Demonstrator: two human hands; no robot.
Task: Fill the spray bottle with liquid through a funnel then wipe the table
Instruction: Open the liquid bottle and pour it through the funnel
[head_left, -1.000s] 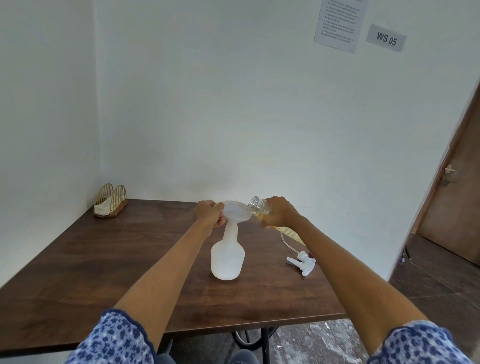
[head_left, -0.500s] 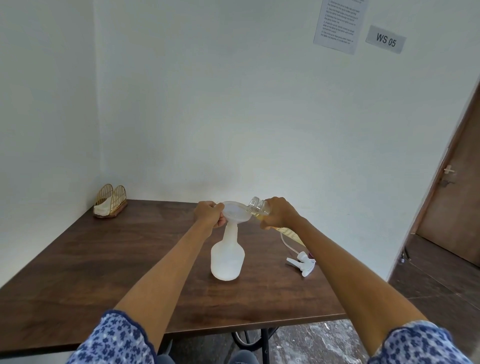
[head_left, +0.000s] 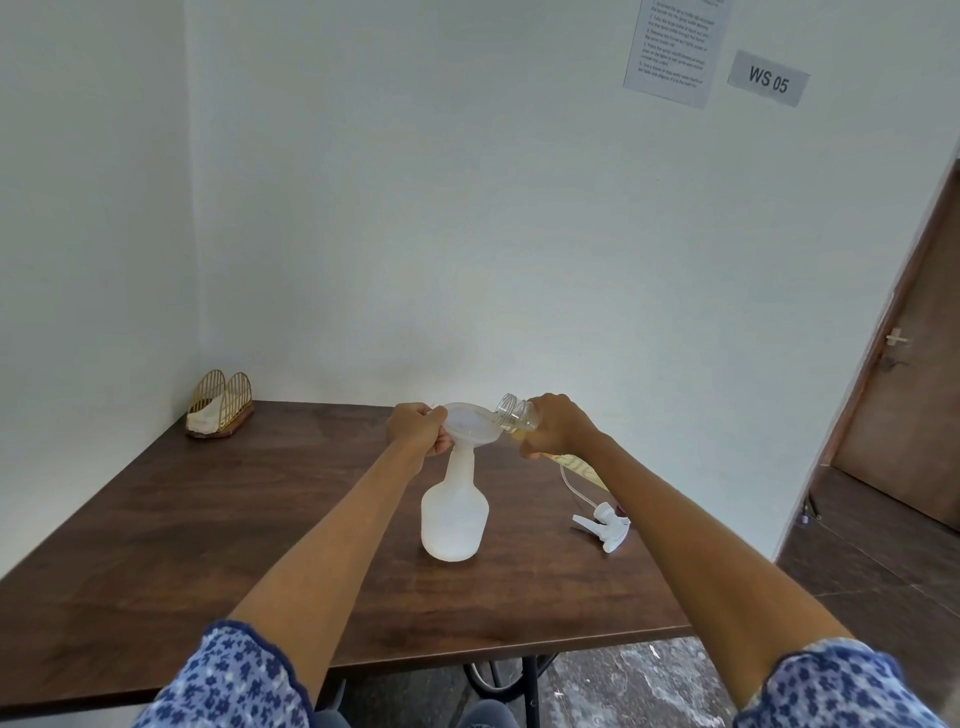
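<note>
A translucent white spray bottle stands upright mid-table with a white funnel seated in its neck. My left hand grips the funnel's left rim. My right hand holds a clear bottle with yellowish liquid, tipped so its open mouth reaches over the funnel's right edge. The white trigger sprayer head with its tube lies on the table to the right, partly behind my right forearm.
The dark wooden table stands in a white-walled corner. A gold wire napkin holder with white napkins sits at the back left. A yellowish item lies behind my right wrist. A brown door is at the right.
Almost nothing differs; both hands keep their hold, and the tipped bottle stays at the funnel's rim.
</note>
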